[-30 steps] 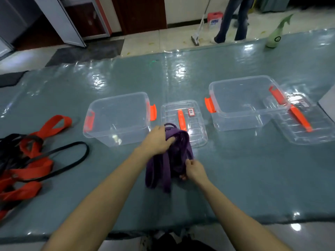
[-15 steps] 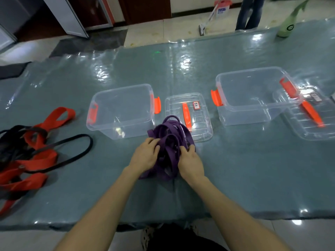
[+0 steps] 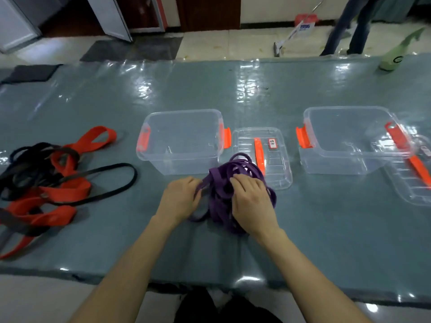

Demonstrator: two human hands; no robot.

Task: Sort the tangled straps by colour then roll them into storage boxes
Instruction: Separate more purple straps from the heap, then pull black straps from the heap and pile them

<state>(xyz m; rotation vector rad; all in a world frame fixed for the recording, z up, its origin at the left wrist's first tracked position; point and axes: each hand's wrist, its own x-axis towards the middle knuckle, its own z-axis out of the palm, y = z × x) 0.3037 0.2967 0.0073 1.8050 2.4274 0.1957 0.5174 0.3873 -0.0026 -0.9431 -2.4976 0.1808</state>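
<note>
Where the flat purple webbing is gathered into loose loops, the purple strap bundle (image 3: 218,177) lies on the glossy, film-covered table (image 3: 326,229). It sits just in front of the rectangular clear plastic box (image 3: 186,159) with orange latches and the ribbed transparent lid (image 3: 279,169). The left hand (image 3: 179,199) pinches a band at the bundle's left edge. The right hand (image 3: 251,201) clasps its top with bent fingers. The orange and black straps (image 3: 70,190) lie tangled well to the left.

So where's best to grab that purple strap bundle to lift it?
Round its middle, squeezed from left and right, as the left hand and right hand sit now. The purple strap bundle is a loose heap of loops; lifting one top loop would probably unravel it.
</note>
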